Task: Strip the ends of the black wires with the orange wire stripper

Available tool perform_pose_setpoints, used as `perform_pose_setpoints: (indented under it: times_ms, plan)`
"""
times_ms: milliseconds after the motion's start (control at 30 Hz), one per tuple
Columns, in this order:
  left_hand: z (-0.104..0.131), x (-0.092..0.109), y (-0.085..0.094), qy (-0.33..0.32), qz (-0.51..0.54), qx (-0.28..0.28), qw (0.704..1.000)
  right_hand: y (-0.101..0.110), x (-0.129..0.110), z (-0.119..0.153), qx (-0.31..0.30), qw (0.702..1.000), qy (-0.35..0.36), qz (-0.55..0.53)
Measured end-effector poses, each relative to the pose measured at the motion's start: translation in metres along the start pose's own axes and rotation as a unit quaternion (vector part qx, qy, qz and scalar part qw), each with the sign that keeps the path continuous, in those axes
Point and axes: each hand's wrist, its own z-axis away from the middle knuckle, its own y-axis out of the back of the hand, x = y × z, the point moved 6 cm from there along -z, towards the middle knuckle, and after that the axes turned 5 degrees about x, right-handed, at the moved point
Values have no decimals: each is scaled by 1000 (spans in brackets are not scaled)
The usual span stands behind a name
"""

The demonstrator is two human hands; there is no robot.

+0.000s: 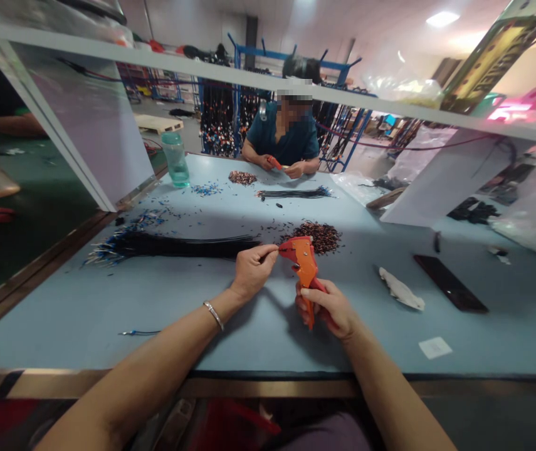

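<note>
An orange and red wire stripper (pixel 304 260) stands upright over the blue-grey table, its handles wrapped by my right hand (pixel 326 307). Just left of the tool's jaws, my left hand (pixel 254 269) pinches a thin black wire whose end meets the jaws. A long bundle of black wires (pixel 187 246) with blue and white ends lies behind my left hand. Behind the tool is a pile of small copper and black scraps (pixel 321 238). One short wire (pixel 140 332) rests near the front edge, partly hidden by my left forearm.
A phone (pixel 451 283), a crumpled white piece (pixel 402 289) and a white square (pixel 435 347) lie at the right. Across the table (pixel 230 213), a person (pixel 281 134) holds a similar orange tool. A green bottle (pixel 175 160) stands back left; shelf panels flank the table.
</note>
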Motion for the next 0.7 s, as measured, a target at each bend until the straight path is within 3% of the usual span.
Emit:
perform_pose_setpoints:
  times_ms: [433,700]
  plan:
    - [-1,-9,-6,38,4,-4,999,2,5,-5,39,997,-10,-66]
    - [1,-12,-10,69,-9,-15,997,25,-3,-10,101,981,10,-168]
